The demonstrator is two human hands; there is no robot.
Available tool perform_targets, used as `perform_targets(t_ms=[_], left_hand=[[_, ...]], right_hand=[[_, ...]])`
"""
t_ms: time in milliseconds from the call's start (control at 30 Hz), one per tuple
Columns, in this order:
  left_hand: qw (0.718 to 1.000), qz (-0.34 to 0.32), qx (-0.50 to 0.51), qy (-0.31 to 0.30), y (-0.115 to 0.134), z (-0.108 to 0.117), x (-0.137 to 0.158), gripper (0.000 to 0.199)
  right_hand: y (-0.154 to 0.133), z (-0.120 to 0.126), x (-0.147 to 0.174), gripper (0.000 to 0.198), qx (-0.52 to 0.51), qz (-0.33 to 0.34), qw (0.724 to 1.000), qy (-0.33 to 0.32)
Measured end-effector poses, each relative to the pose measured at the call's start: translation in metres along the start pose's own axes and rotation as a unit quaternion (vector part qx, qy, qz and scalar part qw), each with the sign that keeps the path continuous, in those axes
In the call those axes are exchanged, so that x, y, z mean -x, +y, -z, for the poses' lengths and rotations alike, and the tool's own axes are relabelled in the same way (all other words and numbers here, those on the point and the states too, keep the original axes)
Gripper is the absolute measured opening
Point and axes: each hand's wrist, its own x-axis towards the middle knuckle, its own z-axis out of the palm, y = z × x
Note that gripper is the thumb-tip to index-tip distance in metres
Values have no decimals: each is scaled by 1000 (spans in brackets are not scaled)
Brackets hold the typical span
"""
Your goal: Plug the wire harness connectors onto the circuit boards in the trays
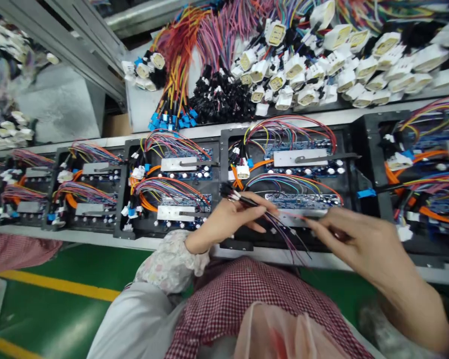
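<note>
My left hand [237, 217] is closed around a small wire harness [247, 199] with black sleeves, its purple and dark wires hanging loose below the fingers. Between the fingertips of my right hand [353, 232] is the end of a reddish wire [294, 216], stretched across from the left hand. Both hands are over a black tray [247, 237]. Under them lies a blue circuit board [303, 201] with an arc of coloured wires, partly covered by the hands. A second board [303, 158] with a metal plate sits behind it in the same tray.
More black trays with wired boards [179, 213] line the bench on both sides. Behind them are piles of white connectors [295, 67], black plugs [220, 94] and orange wires with blue connectors [172, 119]. A metal post [82, 45] rises at the back left.
</note>
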Motion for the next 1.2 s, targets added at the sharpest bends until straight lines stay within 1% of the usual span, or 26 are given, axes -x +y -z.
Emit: perform_targets(t_ms=[67, 100, 133, 267, 333, 533, 633, 833, 900, 933, 1000, 1067, 1133, 1200], left_hand=[[1000, -31, 1, 0, 3, 5, -1, 22], [999, -43, 2, 1, 4, 6, -2, 22], [999, -52, 3, 3, 5, 7, -3, 23], [998, -65, -3, 20, 5, 4, -7, 24], [997, -74, -14, 31, 4, 3, -8, 23], [995, -73, -56, 47, 4, 3, -11, 26], [995, -72, -55, 52, 3, 4, -11, 26], [995, -68, -44, 63, 0, 5, -12, 26], [995, -60, -41, 73, 0, 4, -12, 26], [995, -54, -40, 80, 1, 4, -12, 27], [995, -41, -35, 88, 1, 2, -12, 28], [996, -33, -20, 78, 1, 1, -12, 28], [998, -30, -2, 56, 0, 0, -13, 27], [998, -30, 12, 46, -2, 0, -14, 27]], right_hand=[[2, 3, -4, 26, 93, -32, 993, 67], [3, 2, -6, 23, 116, -39, 989, 86], [4, 0, -8, 20, 121, -38, 988, 87], [10, -14, -15, 20, 99, -24, 995, 16], [13, -20, -16, 22, 96, -30, 995, -3], [16, -22, -19, 24, 85, -38, 995, -31], [16, -21, -21, 25, 78, -37, 996, -36], [19, -22, -23, 26, 96, -28, 993, -59], [17, -19, -22, 26, 101, -27, 993, -59], [15, -16, -21, 26, 108, -31, 992, -48], [8, -10, -19, 25, 115, -48, 992, -7], [0, -6, -17, 23, 90, -53, 994, 28], [-6, -9, -16, 19, 47, -19, 998, 24], [-9, -16, -15, 16, 27, 23, 999, 17]])
